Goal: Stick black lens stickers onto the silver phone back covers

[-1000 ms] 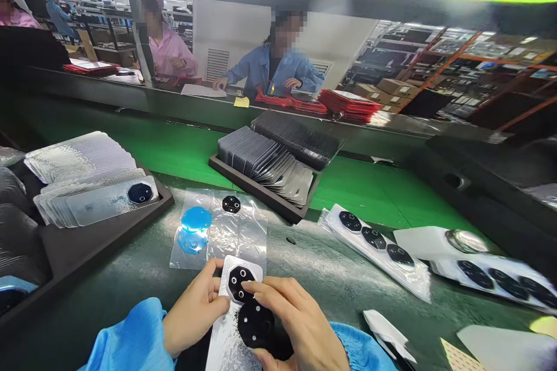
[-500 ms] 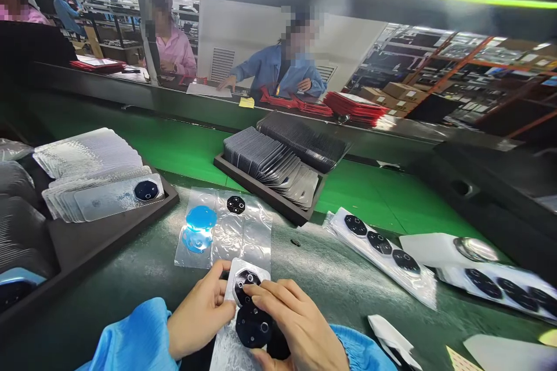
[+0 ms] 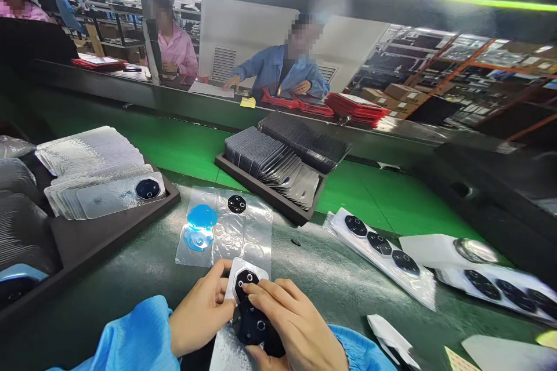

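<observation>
My left hand (image 3: pixel 202 310) grips the edge of a silvery phone back cover (image 3: pixel 223 345), thumb on its face. Near the cover's top sits a black camera lens plate (image 3: pixel 244 281) with ringed holes, and my right fingertips rest on it. Just below, my right hand (image 3: pixel 296 322) pinches a second black round lens cover (image 3: pixel 251 324) over the back cover; its right part is hidden by my fingers. Beyond my hands lies a clear plastic sheet (image 3: pixel 256 237) carrying a black lens piece (image 3: pixel 237 204) and blue film discs (image 3: pixel 201 227).
A dark tray (image 3: pixel 130 225) of patterned back covers stands left; another tray (image 3: pixel 270 200) of stacked panels is behind. Strips of black lens covers (image 3: pixel 379 243) lie right, near a crumpled white wrapper (image 3: pixel 389 333). Across the bench, a person in blue (image 3: pixel 270 66) sits near red folders (image 3: pixel 354 109).
The lens cover in my right hand has shifted slightly left and tilted, its face now darker. My left hand keeps its grip on the back cover.
</observation>
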